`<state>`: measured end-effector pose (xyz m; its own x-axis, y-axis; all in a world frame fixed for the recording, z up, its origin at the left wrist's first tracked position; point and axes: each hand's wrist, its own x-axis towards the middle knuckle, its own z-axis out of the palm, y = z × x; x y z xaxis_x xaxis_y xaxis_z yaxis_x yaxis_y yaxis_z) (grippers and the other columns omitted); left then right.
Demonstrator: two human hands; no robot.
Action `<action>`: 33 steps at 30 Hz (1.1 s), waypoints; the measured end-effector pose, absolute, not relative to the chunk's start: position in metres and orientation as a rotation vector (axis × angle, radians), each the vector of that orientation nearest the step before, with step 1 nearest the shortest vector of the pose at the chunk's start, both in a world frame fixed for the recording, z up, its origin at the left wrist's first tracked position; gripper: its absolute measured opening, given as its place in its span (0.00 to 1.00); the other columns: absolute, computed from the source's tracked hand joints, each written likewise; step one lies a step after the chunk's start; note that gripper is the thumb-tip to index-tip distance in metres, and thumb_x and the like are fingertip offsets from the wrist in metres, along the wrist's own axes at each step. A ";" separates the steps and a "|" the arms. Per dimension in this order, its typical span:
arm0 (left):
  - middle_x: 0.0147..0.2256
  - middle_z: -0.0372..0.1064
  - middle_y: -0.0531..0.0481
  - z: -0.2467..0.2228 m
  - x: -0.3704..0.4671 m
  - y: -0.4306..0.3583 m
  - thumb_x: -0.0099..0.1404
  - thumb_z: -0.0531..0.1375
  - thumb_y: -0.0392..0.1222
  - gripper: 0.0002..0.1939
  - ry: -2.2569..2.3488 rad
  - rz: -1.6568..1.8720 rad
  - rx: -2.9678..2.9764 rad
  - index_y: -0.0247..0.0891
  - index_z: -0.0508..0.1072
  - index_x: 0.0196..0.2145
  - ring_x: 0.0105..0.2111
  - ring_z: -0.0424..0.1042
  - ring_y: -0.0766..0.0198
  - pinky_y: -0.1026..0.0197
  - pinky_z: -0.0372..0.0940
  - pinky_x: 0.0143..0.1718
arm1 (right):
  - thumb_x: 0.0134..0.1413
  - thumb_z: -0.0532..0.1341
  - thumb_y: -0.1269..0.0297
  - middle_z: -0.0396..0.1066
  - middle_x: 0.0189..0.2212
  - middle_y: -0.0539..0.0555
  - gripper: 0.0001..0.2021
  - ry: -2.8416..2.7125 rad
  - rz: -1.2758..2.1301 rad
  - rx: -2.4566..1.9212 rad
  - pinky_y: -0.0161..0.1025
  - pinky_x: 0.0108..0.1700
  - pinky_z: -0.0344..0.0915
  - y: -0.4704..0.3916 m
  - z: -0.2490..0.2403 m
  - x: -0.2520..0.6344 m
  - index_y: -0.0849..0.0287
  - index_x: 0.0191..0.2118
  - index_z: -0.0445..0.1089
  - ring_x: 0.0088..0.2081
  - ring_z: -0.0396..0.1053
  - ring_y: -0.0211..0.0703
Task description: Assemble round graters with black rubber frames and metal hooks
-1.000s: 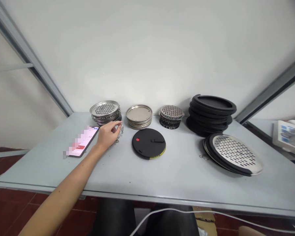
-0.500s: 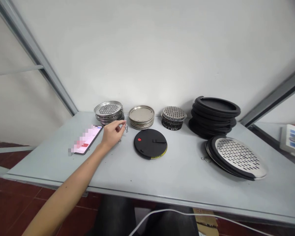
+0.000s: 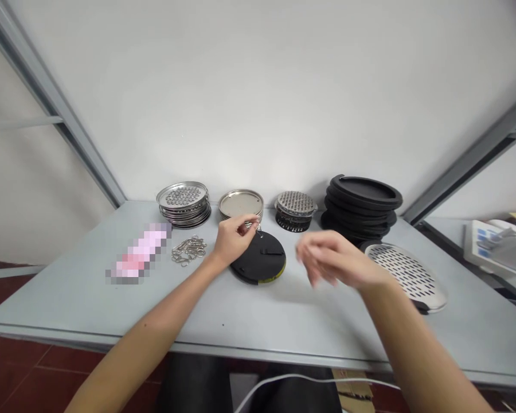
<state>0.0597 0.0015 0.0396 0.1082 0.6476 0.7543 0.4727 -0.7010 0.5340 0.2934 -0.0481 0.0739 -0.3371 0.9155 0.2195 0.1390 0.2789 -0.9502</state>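
My left hand point(image 3: 237, 238) is closed in a pinch on a small metal clip point(image 3: 259, 230), above the far edge of a round black disc point(image 3: 258, 258). The disc lies flat, with a short black strap on top and a yellow strip along its near rim. To the right of the disc, my right hand point(image 3: 327, 258) hangs over the table, blurred, its fingers loosely apart and nothing visible in them. A loose pile of metal clips point(image 3: 188, 250) lies left of the disc, beside my left wrist.
Along the wall stand stacks of perforated metal plates point(image 3: 183, 198), plain metal trays point(image 3: 241, 202), smaller perforated discs point(image 3: 296, 203) and black rings point(image 3: 363, 198). A large perforated plate point(image 3: 406, 272) is partly behind my right arm. A phone point(image 3: 141, 252) lies at left.
My left hand has moved right with the clip, from beside the disc to over it, uncovering the pile of clips. My right hand has come into view from the right.
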 end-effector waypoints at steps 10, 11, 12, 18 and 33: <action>0.33 0.77 0.50 0.036 0.060 -0.027 0.64 0.59 0.37 0.06 1.030 1.737 2.302 0.42 0.76 0.38 0.26 0.71 0.66 0.61 0.69 0.32 | 0.53 0.62 0.57 0.72 0.36 0.53 0.11 -1.973 0.740 -0.970 0.36 0.28 0.60 -0.027 0.037 0.240 0.56 0.40 0.73 0.26 0.61 0.35; 0.33 0.77 0.50 0.036 0.061 -0.028 0.64 0.59 0.37 0.07 1.031 1.753 2.305 0.42 0.75 0.38 0.26 0.71 0.67 0.61 0.69 0.32 | 0.54 0.61 0.57 0.72 0.35 0.53 0.10 -1.952 0.761 -0.964 0.36 0.28 0.60 -0.029 0.035 0.240 0.56 0.37 0.73 0.26 0.61 0.36; 0.34 0.77 0.50 0.036 0.063 -0.028 0.64 0.59 0.37 0.07 1.034 1.769 2.305 0.42 0.75 0.39 0.25 0.71 0.67 0.61 0.69 0.31 | 0.55 0.61 0.56 0.72 0.34 0.53 0.10 -1.923 0.795 -0.966 0.36 0.29 0.60 -0.030 0.034 0.241 0.56 0.35 0.73 0.27 0.63 0.37; 0.34 0.76 0.51 0.031 0.066 -0.027 0.64 0.59 0.36 0.09 1.068 1.687 2.328 0.42 0.74 0.42 0.23 0.69 0.68 0.62 0.68 0.31 | 0.53 0.62 0.53 0.73 0.27 0.52 0.13 -1.650 1.075 -0.979 0.36 0.30 0.62 -0.027 0.032 0.256 0.59 0.34 0.72 0.27 0.66 0.38; 0.53 0.66 0.40 0.025 0.058 -0.020 0.61 0.62 0.51 0.22 0.994 0.767 2.653 0.39 0.72 0.50 0.56 0.62 0.48 0.44 0.57 0.58 | 0.39 0.70 0.56 0.72 0.29 0.52 0.12 -1.164 1.303 -1.008 0.32 0.28 0.61 -0.013 0.033 0.268 0.59 0.29 0.75 0.28 0.64 0.33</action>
<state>0.0577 -0.0205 0.0252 0.6377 0.6594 0.3981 0.5522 -0.7517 0.3606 0.2682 -0.0132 0.0327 -0.0744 0.9955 0.0583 -0.1700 0.0449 -0.9844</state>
